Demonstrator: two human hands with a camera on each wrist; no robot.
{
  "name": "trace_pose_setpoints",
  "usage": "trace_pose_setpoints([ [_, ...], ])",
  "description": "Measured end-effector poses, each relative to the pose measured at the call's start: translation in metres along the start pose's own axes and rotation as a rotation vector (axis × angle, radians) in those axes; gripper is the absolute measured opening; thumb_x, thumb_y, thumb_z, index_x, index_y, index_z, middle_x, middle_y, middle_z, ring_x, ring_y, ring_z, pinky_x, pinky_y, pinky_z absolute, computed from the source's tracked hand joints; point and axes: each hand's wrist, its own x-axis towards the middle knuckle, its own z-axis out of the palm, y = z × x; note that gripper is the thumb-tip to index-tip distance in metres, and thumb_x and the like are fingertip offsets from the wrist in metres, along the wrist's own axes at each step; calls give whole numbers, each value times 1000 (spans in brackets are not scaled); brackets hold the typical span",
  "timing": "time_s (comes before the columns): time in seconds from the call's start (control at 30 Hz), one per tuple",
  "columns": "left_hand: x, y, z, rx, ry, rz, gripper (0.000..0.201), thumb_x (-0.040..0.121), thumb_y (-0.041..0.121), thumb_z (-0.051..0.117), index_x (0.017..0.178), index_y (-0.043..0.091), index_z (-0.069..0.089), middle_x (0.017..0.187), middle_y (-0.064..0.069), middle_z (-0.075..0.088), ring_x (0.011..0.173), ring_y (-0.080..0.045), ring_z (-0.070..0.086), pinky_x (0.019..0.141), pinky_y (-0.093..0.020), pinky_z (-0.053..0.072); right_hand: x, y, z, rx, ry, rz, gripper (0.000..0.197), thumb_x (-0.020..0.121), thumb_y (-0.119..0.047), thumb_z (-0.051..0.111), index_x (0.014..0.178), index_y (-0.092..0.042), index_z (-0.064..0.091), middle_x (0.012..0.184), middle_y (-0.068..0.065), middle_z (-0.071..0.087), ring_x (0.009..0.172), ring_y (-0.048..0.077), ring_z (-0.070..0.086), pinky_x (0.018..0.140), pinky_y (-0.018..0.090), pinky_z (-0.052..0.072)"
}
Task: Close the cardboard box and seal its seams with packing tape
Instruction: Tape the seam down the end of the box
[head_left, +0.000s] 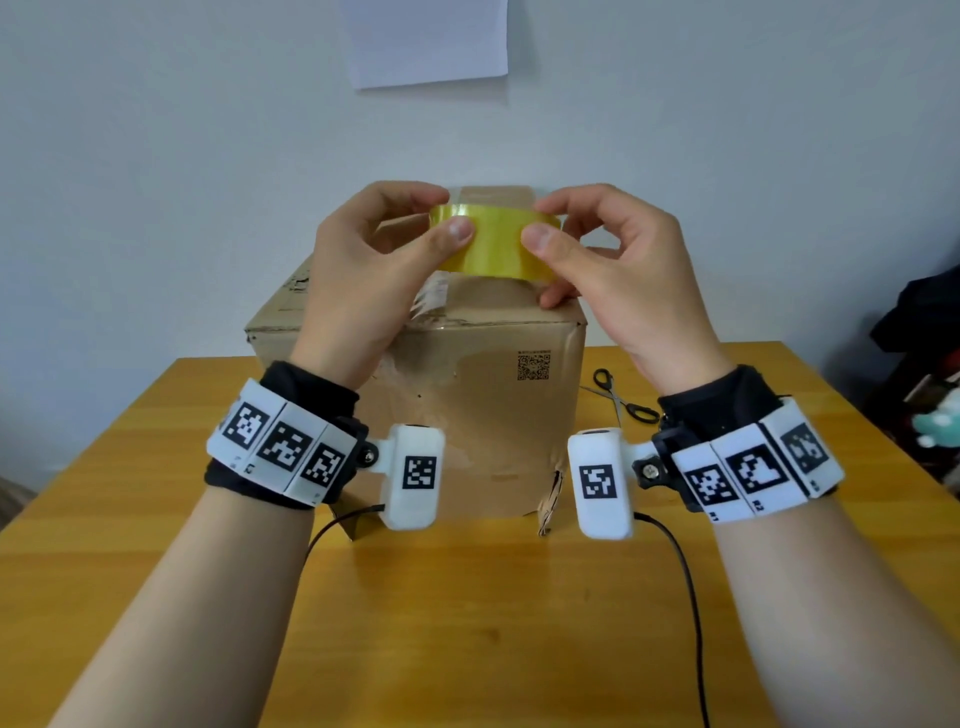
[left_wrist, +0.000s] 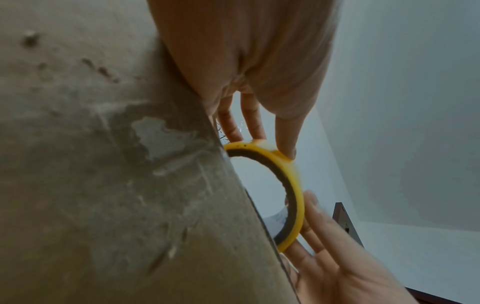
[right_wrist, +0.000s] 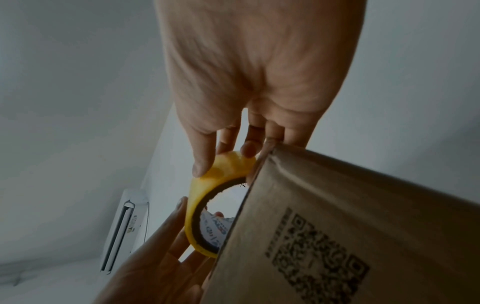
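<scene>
While both thumbs likely feel for its loose end, the left hand (head_left: 358, 270) and right hand (head_left: 618, 265) pinch the tape roll (head_left: 496, 240) above the closed cardboard box (head_left: 467, 395).

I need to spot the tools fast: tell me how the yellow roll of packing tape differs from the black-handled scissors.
The yellow roll of packing tape is held up over the brown cardboard box by the left hand and right hand; the black-handled scissors lie untouched on the wooden table. The tape is a translucent ring; the scissors are long, thin, metal-bladed. Both are sealing tools.
</scene>
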Motion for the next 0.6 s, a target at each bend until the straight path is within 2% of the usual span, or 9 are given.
trace_pose_setpoints([
  [0.07, 0, 0, -1, -7, -1, 0, 26, 87, 17, 76, 109, 6, 67, 101, -7, 72, 96, -13, 71, 84, -24, 53, 1, 2, 2, -1, 0, 7, 16, 88, -25, 76, 103, -23, 71, 88, 2, 57, 56, 23, 68, 67, 45, 60],
  [0.13, 0, 0, -2, -11, 2, 5, 28, 88, 18, 75, 111, 5, 67, 105, -7, 72, 96, -12, 71, 83, -24, 53, 0, 3, 3, 32, -19, 14, 13, 91, -19, 72, 103, -23, 72, 90, 2, 58, 57, 23, 67, 69, 46, 61],
  [0.27, 1, -2, -1, 34, 1, 9, 28, 90, 21, 74, 114, 7, 69, 113, -5, 72, 93, -8, 71, 80, -22, 53, -2, 6, 3, 75, -22, 36, 20, 96, -7, 60, 102, -21, 73, 90, -2, 63, 60, 22, 67, 75, 43, 61],
  [0.37, 1, -3, 1, 57, -4, 14, 27, 90, 24, 74, 112, 9, 70, 114, -3, 72, 95, -12, 72, 80, -23, 53, -3, 3, 4, 70, -18, 38, 12, 95, -14, 65, 101, -19, 75, 90, 1, 63, 60, 22, 67, 74, 46, 61],
  [0.47, 1, -4, 2, 67, -33, 13, 24, 86, 24, 78, 106, 13, 72, 115, -1, 71, 95, -13, 72, 77, -22, 54, -3, 0, 7, 44, -2, 30, 10, 90, -19, 73, 100, -17, 75, 86, 4, 63, 57, 22, 66, 71, 49, 61],
  [0.6, 1, -5, 2, 91, -59, 20, 14, 80, 26, 83, 91, 23, 75, 115, 2, 71, 102, -13, 68, 81, -24, 53, -3, 1, 9, 6, -15, 32, 13, 92, -15, 69, 102, -19, 77, 87, 3, 67, 60, 22, 67, 75, 52, 60],
])
